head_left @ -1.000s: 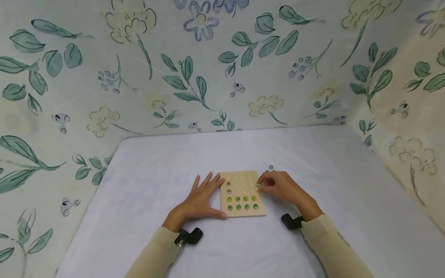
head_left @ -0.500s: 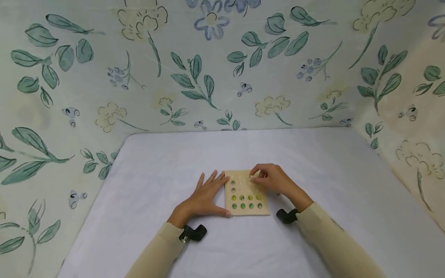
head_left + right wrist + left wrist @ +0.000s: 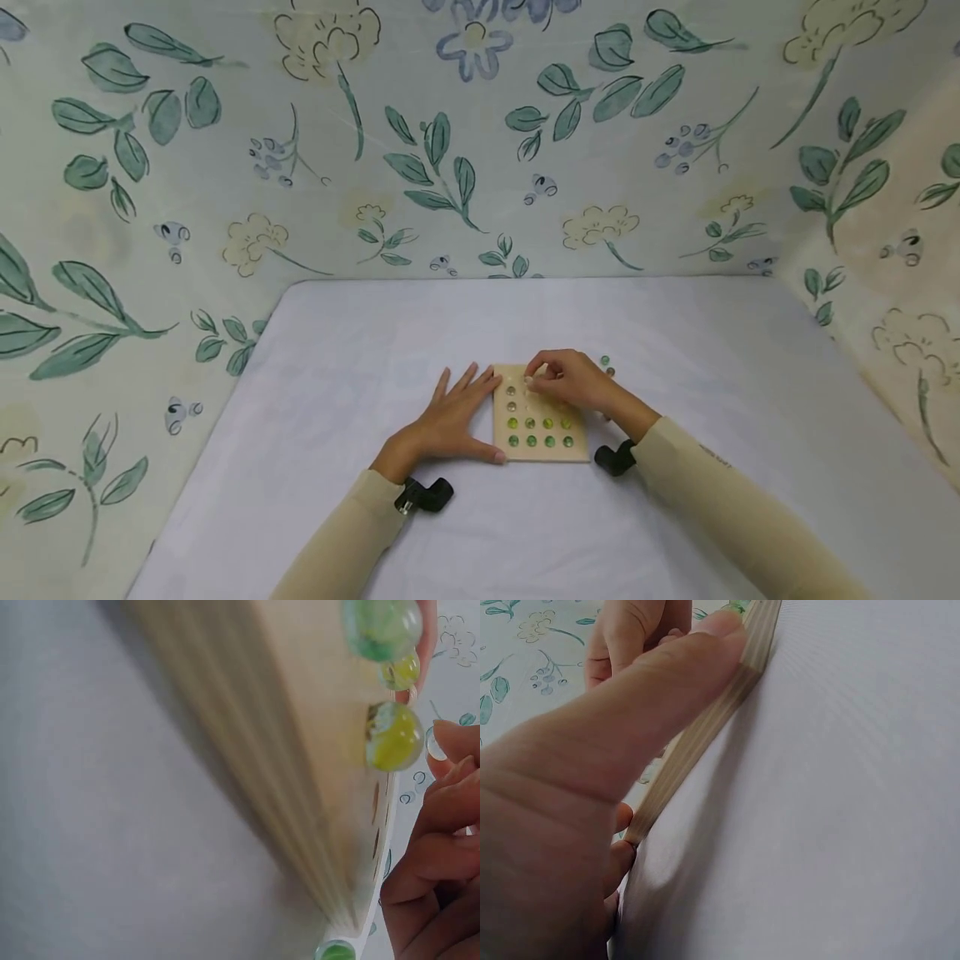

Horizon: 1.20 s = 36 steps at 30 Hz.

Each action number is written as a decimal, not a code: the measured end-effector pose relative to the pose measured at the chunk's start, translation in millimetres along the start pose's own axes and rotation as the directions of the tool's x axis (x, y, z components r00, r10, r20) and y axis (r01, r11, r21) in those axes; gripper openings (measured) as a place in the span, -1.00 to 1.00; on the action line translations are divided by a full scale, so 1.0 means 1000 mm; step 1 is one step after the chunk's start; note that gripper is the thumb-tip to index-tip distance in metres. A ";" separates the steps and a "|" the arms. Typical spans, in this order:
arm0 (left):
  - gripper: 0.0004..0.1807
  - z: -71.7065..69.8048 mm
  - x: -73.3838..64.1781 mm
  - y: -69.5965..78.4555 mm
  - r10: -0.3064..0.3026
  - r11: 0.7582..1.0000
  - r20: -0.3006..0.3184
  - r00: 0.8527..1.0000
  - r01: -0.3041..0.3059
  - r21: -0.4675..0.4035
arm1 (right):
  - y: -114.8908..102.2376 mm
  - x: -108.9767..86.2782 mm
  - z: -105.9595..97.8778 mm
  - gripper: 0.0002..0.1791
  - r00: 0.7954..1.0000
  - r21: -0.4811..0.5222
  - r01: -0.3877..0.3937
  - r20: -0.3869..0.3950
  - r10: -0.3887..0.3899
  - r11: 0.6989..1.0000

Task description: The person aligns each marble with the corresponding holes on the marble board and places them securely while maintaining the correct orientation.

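A square wooden board with rows of round hollows lies on the white-covered table. Green marbles fill its front row, yellow ones the row behind, and two clear-looking marbles sit in the left column. My left hand rests at the board's left side, fingers spread; in the left wrist view its thumb lies across the wooden edge. Over the back part of the board, my right hand pinches a clear marble between thumb and fingertips. That hand hides several hollows.
Loose marbles, among them a green one and a darker one, lie on the table just beyond the board's right side. Another marble shows past the board's end in the right wrist view. Floral cloth hangs behind the table.
My right hand has moved from the board's right edge leftward over its back rows, holding the clear marble. The left hand stays at the board's side. The head view has shifted slightly.
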<state>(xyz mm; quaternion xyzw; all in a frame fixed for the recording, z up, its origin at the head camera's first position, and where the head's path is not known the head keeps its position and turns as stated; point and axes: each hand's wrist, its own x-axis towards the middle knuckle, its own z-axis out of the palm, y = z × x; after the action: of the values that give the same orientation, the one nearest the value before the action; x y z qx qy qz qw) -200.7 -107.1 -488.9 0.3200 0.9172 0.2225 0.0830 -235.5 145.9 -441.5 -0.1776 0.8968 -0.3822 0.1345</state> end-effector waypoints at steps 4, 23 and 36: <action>0.32 -0.001 0.001 0.000 -0.014 1.000 0.012 1.000 0.014 0.010 | -0.003 0.005 0.000 -0.84 1.000 0.030 -0.017 0.015 0.016 0.999; 0.32 0.000 0.001 -0.001 -0.001 1.000 0.011 1.000 0.001 0.021 | -0.004 0.021 0.006 -0.82 0.992 0.063 -0.046 0.123 0.038 0.997; 0.32 -0.002 0.001 -0.002 -0.001 1.000 0.019 1.000 0.000 0.019 | -0.006 0.029 0.006 -0.80 0.985 0.041 -0.093 0.147 0.086 0.995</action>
<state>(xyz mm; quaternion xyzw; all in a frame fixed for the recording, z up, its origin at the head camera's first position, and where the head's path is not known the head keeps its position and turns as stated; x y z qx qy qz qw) -202.7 -108.7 -487.9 0.3227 0.9185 0.2105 0.0886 -257.7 125.8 -443.9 -0.1611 0.8825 -0.3829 0.2205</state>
